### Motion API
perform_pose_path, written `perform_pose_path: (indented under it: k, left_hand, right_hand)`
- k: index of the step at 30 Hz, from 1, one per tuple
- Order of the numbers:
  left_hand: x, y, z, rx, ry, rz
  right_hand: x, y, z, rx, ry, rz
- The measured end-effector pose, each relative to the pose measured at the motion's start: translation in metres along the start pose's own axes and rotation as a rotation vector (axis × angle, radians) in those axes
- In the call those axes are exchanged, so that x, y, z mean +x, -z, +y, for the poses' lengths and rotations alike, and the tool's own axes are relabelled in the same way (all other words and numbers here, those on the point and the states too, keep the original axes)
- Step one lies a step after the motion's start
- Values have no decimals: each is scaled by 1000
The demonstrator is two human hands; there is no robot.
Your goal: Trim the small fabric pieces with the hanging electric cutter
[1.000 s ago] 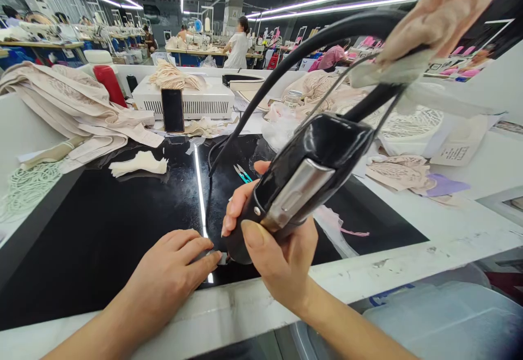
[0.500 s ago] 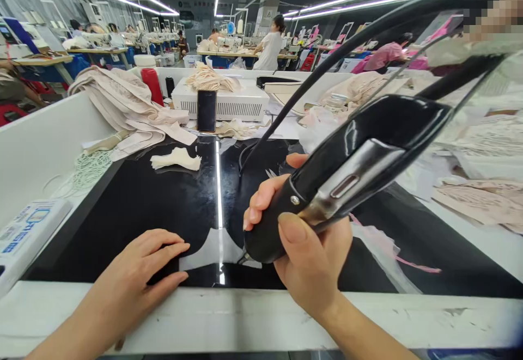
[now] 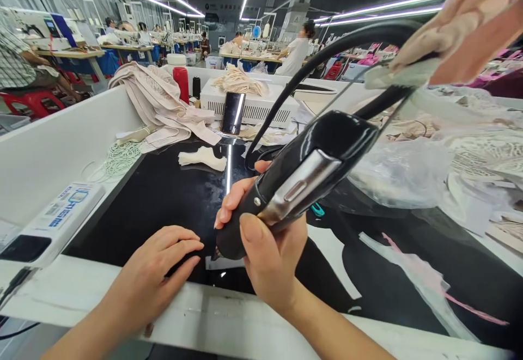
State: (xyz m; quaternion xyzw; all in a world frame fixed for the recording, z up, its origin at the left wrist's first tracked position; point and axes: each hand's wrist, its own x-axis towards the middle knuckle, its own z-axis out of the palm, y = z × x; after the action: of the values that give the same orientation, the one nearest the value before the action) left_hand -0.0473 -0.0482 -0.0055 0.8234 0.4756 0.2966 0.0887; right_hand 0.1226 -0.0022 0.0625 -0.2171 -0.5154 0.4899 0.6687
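Observation:
My right hand [image 3: 269, 251] grips a black corded hand tool [image 3: 302, 175] with a silver trigger plate, its tip pointed down at the black glossy tabletop [image 3: 163, 196] near the front edge. A thick black cable [image 3: 327, 55] arcs up from the tool's back. My left hand [image 3: 153, 275] lies flat on the tabletop just left of the tool tip, fingers pressing dark material that is hard to tell from the surface. A small pale piece [image 3: 223, 263] shows beside the tip.
Beige fabric pile [image 3: 159, 98], white machine box [image 3: 253, 107] with a phone [image 3: 232, 112] leaning on it, red bottle [image 3: 181, 83], white cord coil [image 3: 118, 158], pale fabric scrap [image 3: 202, 157], clear plastic [image 3: 400, 169] at right, a blue-and-white device [image 3: 53, 221] at left. People work at far tables.
The view has swung to the left and the tool tip has stayed by the front edge. My left hand has slid slightly, still flat beside the tip.

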Motion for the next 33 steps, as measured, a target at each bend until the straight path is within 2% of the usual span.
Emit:
perform_pose_path:
  k: [4,10,19,24,28,33]
  left_hand:
    - [-3,2,-1,12,13,42]
    - [-3,-1,-1,-25,38,9]
    - [-4,-3,-2,-36,29,7]
    - [-2,-3,-1,-23,14,-9]
    - [-2,-4,-2,25,-52,-23]
    - [-1,-7,-7,212,-282,38]
  right_hand:
    - [-3,-2,7,30,22,-18]
    - [-4,-1,12,-14,13,23]
    - [-7,1,6,97,29,-71]
    - [-12,3,9,43,35,-44]
    - [-14,3,10,26,14,-34]
    - [-11,8,3,58,39,-81]
